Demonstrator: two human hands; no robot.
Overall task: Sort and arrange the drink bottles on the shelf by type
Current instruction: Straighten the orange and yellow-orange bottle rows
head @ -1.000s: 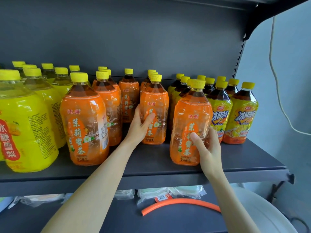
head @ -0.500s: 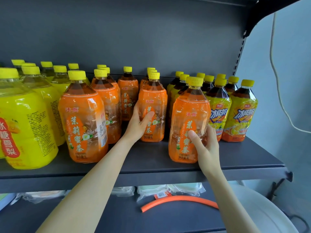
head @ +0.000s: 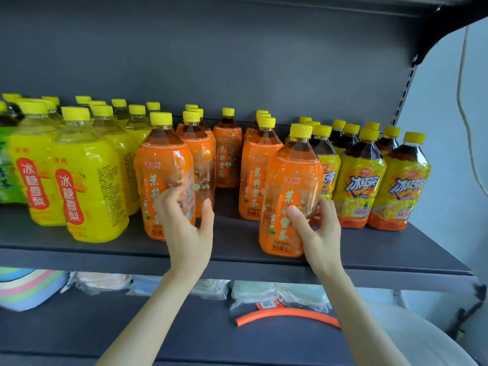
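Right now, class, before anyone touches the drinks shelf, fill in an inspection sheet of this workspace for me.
Surface: dark grey shelf, bottles standing upright on it.
Job's things: orange tea bottles in the middle, yellow pear-drink bottles left, iced-tea bottles right, a green-label bottle at the far left edge.
Clutter: on the lower shelf, clear-wrapped packets, an orange curved tube, a pastel striped stack.
Grips: right hand grips the front orange bottle, thumb on its label; left hand open, fingers blurred, at another front orange bottle; contact unclear.
Cables: one pale cable hangs down at the right.
Surroundings: dark back panel, pale wall, a white rounded object bottom right.
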